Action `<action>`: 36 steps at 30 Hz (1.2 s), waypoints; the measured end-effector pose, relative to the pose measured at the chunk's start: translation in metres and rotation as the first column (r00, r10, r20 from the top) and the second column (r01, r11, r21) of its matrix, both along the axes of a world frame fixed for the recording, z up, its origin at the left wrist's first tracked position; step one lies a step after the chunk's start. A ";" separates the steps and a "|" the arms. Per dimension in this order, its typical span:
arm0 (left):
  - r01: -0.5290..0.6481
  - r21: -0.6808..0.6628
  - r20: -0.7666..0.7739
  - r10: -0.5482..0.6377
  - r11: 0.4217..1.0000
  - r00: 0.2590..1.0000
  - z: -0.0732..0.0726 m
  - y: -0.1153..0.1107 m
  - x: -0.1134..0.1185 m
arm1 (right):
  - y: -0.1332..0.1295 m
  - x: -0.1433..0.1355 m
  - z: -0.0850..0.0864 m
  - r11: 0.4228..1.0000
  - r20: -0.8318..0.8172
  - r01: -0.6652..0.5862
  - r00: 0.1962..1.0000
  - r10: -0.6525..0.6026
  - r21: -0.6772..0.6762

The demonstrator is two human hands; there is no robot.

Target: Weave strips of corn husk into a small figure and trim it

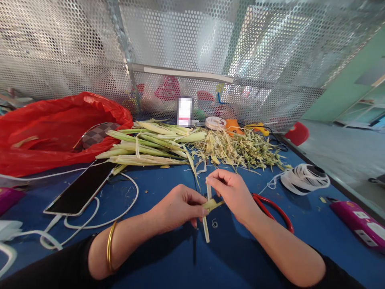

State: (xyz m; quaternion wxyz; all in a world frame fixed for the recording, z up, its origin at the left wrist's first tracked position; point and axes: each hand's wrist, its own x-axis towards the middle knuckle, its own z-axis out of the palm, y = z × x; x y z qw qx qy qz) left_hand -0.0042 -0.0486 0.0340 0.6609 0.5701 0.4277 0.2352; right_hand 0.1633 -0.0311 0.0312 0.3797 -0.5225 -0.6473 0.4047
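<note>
My left hand (180,206) pinches a folded, pale yellow-green leaf strip (210,205) between thumb and fingers, just above the blue table. Crossing it is a whiter strip (206,232) whose lower end hangs down below my left fingers. The upper end of that white strip is pinched between the thumb and forefinger of my right hand (233,192). Red looped handles (275,208), probably of scissors, lie partly hidden behind my right forearm. A small pale curl (214,223) rests on the table beside the strips.
Behind my hands lie long green leaves (150,150) and a heap of small dried pieces (249,150). A red bag (60,116), a phone (82,186) and white cables are at left. White thread (303,178) and a purple object (357,220) stand right. A perforated metal screen (180,40) closes the back.
</note>
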 end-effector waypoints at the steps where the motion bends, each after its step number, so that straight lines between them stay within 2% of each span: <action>1: 0.008 -0.007 0.006 -0.008 1.000 1.000 0.002 0.000 0.000 | 0.000 -0.001 -0.002 0.998 0.030 0.032 0.999 -0.033 0.057; 4: -0.002 -0.030 0.022 0.003 1.000 1.000 0.006 0.000 0.000 | -0.002 -0.004 -0.006 0.973 0.127 0.077 0.986 -0.107 0.216; 6: 0.005 -0.040 0.041 -0.003 0.999 0.999 0.006 -0.001 0.000 | -0.004 -0.006 -0.006 0.961 0.194 0.061 0.974 -0.116 0.269; 10: 0.002 -0.065 0.069 0.003 0.998 0.998 0.003 -0.001 0.001 | -0.005 -0.007 -0.006 0.960 0.256 0.021 0.962 -0.096 0.280; 16: -0.050 -0.133 0.052 0.057 0.990 0.997 0.000 -0.006 0.006 | -0.009 -0.010 -0.006 0.971 0.224 -0.032 0.974 -0.022 0.236; 19: -0.090 -0.156 0.027 0.096 0.984 0.995 0.000 -0.008 0.009 | -0.009 -0.011 -0.007 0.975 0.151 -0.028 0.989 -0.006 0.222; 23: -0.224 -0.093 0.052 0.230 0.970 0.972 0.001 -0.004 0.008 | -0.003 -0.009 -0.007 0.993 -0.133 0.058 0.990 -0.043 0.105; 25: -0.317 -0.046 0.062 0.320 0.947 0.945 0.001 -0.001 0.006 | 0.000 -0.008 -0.007 0.999 -0.228 0.038 0.973 -0.030 0.030; 27: -0.357 -0.024 0.064 0.358 0.934 0.932 0.001 0.001 0.005 | 0.001 -0.008 -0.006 0.998 -0.256 -0.032 0.967 0.018 -0.051; 30: -0.338 -0.031 0.062 0.340 0.941 0.939 0.001 0.002 0.005 | -0.001 -0.009 -0.006 0.991 -0.295 -0.066 0.955 0.027 -0.120; 34: -0.307 0.012 0.056 0.306 0.952 0.950 0.001 0.001 0.007 | -0.002 -0.010 -0.010 0.997 -0.360 0.039 0.931 -0.058 -0.059; 36: -0.296 0.014 0.049 0.295 0.955 0.954 0.001 0.001 0.007 | 0.000 -0.010 -0.014 0.998 -0.364 0.047 0.929 -0.062 -0.049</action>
